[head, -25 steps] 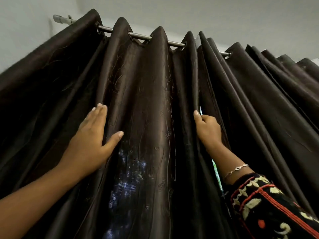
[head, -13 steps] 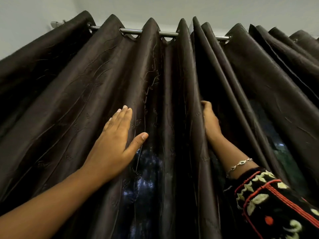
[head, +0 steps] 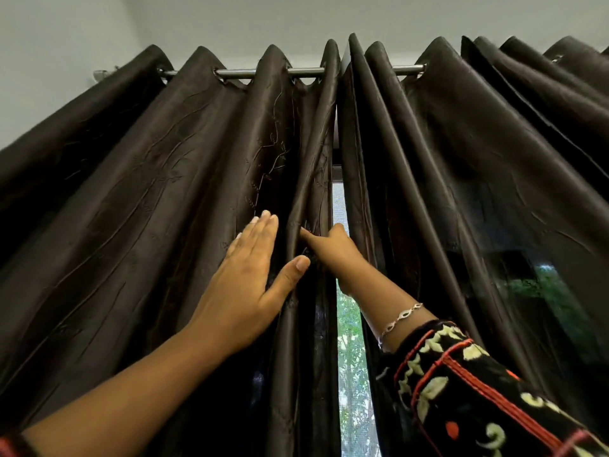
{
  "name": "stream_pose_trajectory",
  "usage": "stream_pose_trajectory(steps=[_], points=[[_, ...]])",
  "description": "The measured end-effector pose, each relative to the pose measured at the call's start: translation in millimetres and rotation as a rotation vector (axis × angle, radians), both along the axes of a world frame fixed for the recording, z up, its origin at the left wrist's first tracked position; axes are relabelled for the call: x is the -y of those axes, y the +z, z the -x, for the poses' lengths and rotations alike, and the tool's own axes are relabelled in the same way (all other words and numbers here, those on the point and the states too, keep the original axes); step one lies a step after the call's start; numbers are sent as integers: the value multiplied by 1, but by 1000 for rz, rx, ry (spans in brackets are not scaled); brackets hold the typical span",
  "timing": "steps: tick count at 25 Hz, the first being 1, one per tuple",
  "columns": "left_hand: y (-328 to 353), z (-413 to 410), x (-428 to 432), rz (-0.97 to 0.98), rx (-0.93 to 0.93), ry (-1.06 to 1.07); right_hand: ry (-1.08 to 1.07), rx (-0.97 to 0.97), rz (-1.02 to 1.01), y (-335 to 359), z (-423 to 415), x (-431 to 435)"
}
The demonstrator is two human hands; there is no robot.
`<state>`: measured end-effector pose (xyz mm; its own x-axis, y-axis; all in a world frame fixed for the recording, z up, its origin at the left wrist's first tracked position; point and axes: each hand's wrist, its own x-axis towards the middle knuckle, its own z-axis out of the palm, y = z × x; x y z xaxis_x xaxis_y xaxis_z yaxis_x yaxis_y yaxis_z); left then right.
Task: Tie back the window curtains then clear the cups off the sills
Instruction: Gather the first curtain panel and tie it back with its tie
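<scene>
Since half a second ago the left hand (head: 250,285) has been moved toward the right hand (head: 333,250), and a narrow gap (head: 350,357) has been opened between the two dark brown curtains, where none was seen before.

Daylight and green leaves are seen through the gap, behind what looks like a fine mesh. The left curtain (head: 148,209) hangs directly left of the gap and the right curtain (head: 461,159) directly right of it. Both are threaded in deep folds on a metal rod (head: 270,73) that runs above the gap.

The left hand is laid flat on the left curtain just left of the gap, with the fingers straight and together and the thumb spread out toward the gap. The edge fold of the left curtain, at the gap's left side, is held by the right hand: the thumb is stretched across the front of the fold, while the fingers are tucked behind the fabric and hidden. The two hands are just beside each other, with only that fold between them.

A thin silver bracelet (head: 400,317) is worn on the right wrist, below and right of the gap's upper part, and a black embroidered sleeve (head: 478,400) is seen further down on the same side.
</scene>
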<state>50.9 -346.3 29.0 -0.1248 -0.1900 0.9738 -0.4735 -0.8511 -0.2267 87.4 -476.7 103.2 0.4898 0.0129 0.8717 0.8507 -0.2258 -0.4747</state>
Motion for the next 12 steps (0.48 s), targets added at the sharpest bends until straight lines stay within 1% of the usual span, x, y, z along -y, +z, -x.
stream_pose_trajectory(steps=[1, 2, 3, 4, 5, 6, 7, 8, 9, 10, 11, 12], points=[[0, 0, 0, -4, -3, 24, 168, -60, -52, 0, -1, 0], [1, 0, -1, -5, -7, 52, 269, -66, -117, -1, 0, -2], [1, -1, -3, -3, -13, 72, 237, 3, -171, -3, -1, -2], [0, -3, -5, 1, -21, 87, 47, 135, -172, -5, -3, 1], [-1, -4, -7, 5, -30, 97, -221, 287, -118, -6, -3, 7], [-2, -6, -9, 7, -35, 104, -488, 439, -37, -9, 0, 16], [-3, -8, -10, 6, -36, 111, -711, 539, 55, -11, 4, 29], [-4, -10, -10, 0, -37, 127, -852, 560, 121, -11, 4, 43], [-5, -14, -8, -10, -43, 149, -929, 539, 178, -10, 2, 58], [-5, -20, -5, -20, -45, 162, -880, 484, 172, -9, -1, 73], [-5, -26, -1, -26, -43, 160, -675, 391, 107, -10, 0, 80], [-4, -31, 3, -32, -40, 150, -414, 262, 40, -10, 2, 79]])
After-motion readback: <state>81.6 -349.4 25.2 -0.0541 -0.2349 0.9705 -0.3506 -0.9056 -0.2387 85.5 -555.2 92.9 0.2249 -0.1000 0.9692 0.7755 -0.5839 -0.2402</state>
